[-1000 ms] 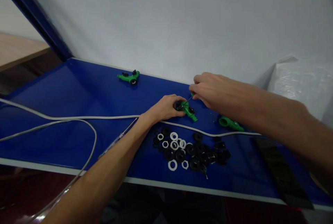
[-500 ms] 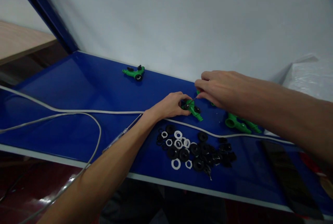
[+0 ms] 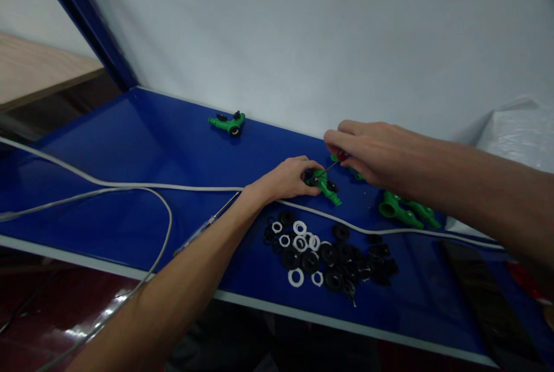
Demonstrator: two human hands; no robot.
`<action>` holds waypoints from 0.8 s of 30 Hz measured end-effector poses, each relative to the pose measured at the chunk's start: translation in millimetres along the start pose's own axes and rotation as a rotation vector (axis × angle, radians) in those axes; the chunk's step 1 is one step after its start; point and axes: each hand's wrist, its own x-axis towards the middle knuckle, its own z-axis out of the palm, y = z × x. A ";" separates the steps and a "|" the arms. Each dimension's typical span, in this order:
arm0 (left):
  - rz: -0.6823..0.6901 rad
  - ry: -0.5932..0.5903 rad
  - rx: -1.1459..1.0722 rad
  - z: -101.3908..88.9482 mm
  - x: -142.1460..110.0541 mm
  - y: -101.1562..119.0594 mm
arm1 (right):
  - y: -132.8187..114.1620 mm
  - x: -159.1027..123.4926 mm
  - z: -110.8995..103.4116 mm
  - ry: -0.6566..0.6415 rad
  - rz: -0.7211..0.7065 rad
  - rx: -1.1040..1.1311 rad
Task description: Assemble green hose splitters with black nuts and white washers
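Since the earlier frames the view has drifted left, so everything sits a little further right and lower in frame, and a red bit of the tool handle now shows under the right hand point(image 3: 372, 153); the hands themselves hold much the same pose. The left hand point(image 3: 285, 179) is closed around one end of a green plastic fitting point(image 3: 324, 183) that rests on the blue tabletop point(image 3: 130, 147), pinning it down. The right hand, at about 2 o'clock from the fitting, pinches a thin screwdriver point(image 3: 331, 166) in a narrow grip, with the shaft slanting down to the fitting's black-capped top; whether the tip actually touches cannot be told. A heap of black and white rings point(image 3: 324, 251) lies at 6 o'clock from the fitting, near the table's front edge. A white cable point(image 3: 130, 186) runs across the table, passing between the fitting and the rings. Two more green fittings point(image 3: 404, 210) lie at 4 o'clock from the right hand, and another green fitting point(image 3: 228, 123) sits well apart at 10 o'clock, close to the white wall point(image 3: 303, 32).
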 end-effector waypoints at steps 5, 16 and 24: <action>0.005 -0.023 -0.006 -0.5 -0.2 1.6 | 2.1 2.7 -0.4 -0.020 0.014 -0.036; -0.029 -0.043 0.010 -4.1 -0.1 7.1 | -6.1 6.1 -2.1 0.003 -0.022 0.020; -0.027 -0.037 0.019 -3.2 0.1 5.1 | -5.2 5.1 -0.1 -0.013 -0.019 -0.065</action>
